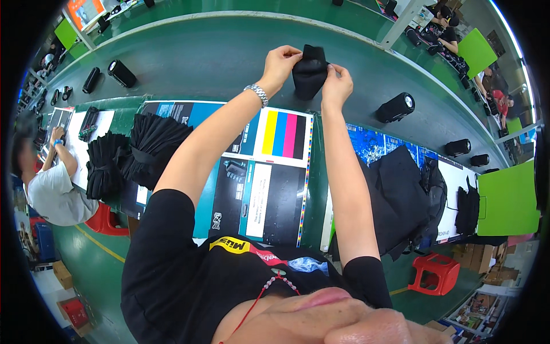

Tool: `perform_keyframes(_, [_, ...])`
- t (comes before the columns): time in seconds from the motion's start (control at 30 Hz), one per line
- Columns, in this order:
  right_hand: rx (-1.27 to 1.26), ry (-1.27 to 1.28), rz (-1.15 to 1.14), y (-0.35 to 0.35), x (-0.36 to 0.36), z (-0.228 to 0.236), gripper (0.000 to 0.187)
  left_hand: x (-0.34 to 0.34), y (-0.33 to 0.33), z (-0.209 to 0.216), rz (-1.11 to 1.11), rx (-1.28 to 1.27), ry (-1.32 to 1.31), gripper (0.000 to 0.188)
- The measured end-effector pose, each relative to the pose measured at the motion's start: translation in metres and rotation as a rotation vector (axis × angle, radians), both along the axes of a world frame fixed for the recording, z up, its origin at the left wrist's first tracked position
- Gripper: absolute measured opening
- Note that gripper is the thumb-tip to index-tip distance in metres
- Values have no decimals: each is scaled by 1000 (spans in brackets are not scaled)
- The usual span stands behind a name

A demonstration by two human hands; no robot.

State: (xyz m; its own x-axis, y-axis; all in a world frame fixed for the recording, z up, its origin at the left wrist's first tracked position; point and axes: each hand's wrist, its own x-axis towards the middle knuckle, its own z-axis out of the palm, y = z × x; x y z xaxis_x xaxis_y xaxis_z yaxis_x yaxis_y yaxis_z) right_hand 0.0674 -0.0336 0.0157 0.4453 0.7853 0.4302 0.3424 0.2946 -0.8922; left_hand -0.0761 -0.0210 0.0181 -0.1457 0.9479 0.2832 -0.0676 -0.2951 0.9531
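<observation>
Out at arm's length over the grey-green belt, I hold a black cloth pouch (310, 77) upright by its top. My left hand (279, 67) pinches its left upper edge with thumb and fingers. On the other side, my right hand (337, 86) pinches the right edge, a little lower. The pouch looks bulged, but its contents are hidden. Nearest to my right hand on the belt lies a black cylindrical speaker (395, 107). Another black speaker (121, 73) is farther to the left.
Printed sheets (260, 195) cover the table before me. Bundled black pouches (154, 143) lie left, and a heap of black cloth (395, 195) lies right. More speakers (458, 147) sit along the belt. A co-worker (60, 189) sits at left; a red stool (433, 274) stands at right.
</observation>
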Motion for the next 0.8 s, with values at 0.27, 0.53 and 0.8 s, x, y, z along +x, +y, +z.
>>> perform_keyframes(0.27, [-221,785,385,36,10,-3,18,0,13,-2,-257,-263,-429,13])
perform_keyframes(0.53, [-416,66,320,26,-11,-5,20,-35,-11,-18,-142,-625,-392,13])
perform_keyframes(0.8, [-577,-289,166,42,16,-8,22,-23,26,-5,-230,-648,-308,24])
